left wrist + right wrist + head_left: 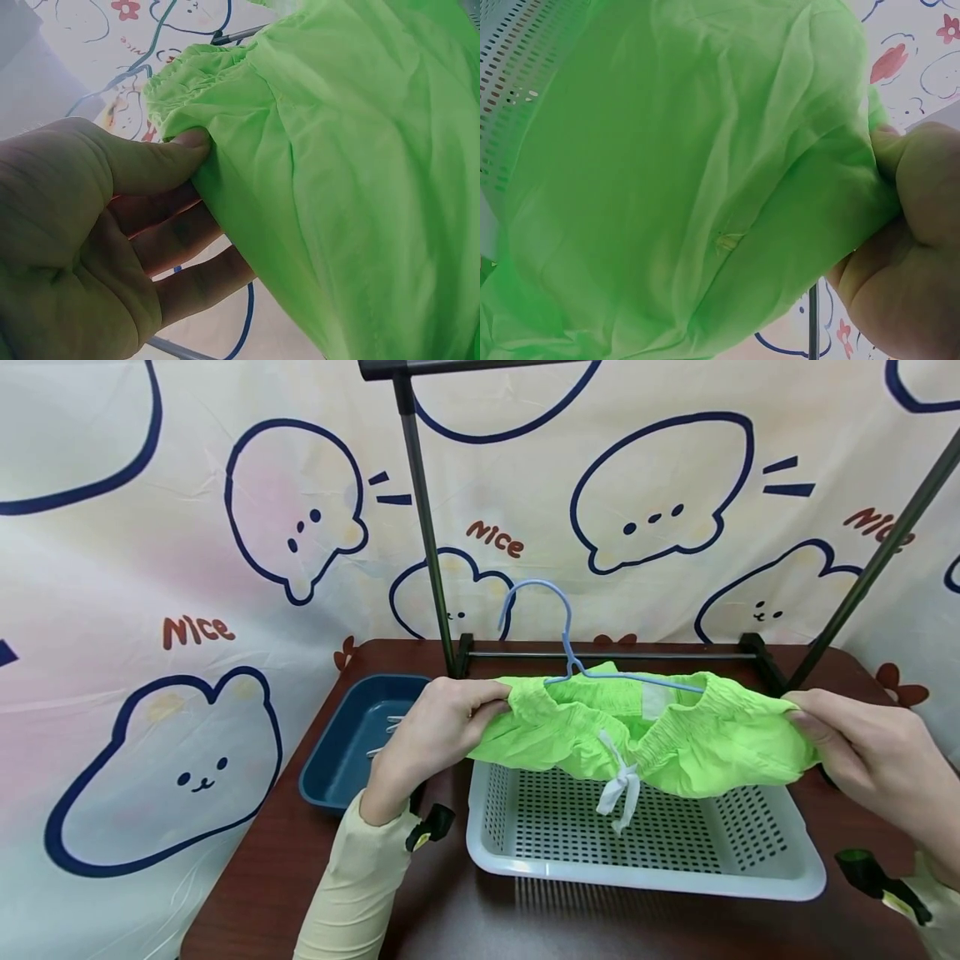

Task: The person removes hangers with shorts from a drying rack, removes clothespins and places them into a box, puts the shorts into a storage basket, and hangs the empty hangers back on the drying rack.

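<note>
Two hands grip the green shorts (645,735) at opposite waistband ends, left hand (438,727) and right hand (862,747) pinching cloth, long axis left-to-right above the white basket (645,877), blue hanger (570,652) tucked inside, midway between both hands.

A: Readable text logged: the word "Nice" in red-brown letters, printed on the cartoon backdrop cloth (112,610) behind the clothes rack (423,518).

B: How many instances?

A: Three in the head view. One left of the rack's upright pole, low, above a bear outline. One just right of that pole. One at the far right, partly crossed by the rack's slanted pole.

B: Anything else legible?

A: No numbers or labels readable.
</note>
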`<state>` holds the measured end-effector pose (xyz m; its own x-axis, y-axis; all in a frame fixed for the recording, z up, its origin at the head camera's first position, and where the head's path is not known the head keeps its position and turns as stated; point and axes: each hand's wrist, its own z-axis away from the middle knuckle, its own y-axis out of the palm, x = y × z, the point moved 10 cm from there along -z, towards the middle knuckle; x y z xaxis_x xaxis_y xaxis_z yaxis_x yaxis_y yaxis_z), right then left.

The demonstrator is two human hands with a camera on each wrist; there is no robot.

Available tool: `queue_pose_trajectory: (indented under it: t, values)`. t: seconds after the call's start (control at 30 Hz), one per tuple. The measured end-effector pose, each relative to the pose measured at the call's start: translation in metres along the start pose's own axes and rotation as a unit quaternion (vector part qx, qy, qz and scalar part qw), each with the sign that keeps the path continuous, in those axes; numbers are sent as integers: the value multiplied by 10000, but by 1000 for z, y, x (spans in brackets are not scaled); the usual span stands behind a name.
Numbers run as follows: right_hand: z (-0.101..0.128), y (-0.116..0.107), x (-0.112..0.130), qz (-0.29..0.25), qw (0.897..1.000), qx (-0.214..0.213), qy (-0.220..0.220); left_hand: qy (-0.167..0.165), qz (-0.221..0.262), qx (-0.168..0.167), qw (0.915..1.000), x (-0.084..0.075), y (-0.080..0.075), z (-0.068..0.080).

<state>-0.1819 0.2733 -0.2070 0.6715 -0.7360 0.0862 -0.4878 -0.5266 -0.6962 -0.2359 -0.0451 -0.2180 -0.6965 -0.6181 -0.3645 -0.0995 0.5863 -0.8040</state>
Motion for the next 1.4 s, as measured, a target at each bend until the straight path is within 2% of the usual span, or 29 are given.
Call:
queue_pose_trajectory:
  t: [0.8, 1.17, 1.4]
  values:
    - [1, 9, 6, 78, 9998, 134, -157, -83, -206, 47, 9997, -4, 1, 1]
    - [2, 11, 9, 74, 9996, 252, -98, 145, -199, -58, 9997, -12, 0, 2]
    - [1, 9, 11, 140, 9994, 308, -80, 230, -58, -62, 9997, -11, -2, 1]
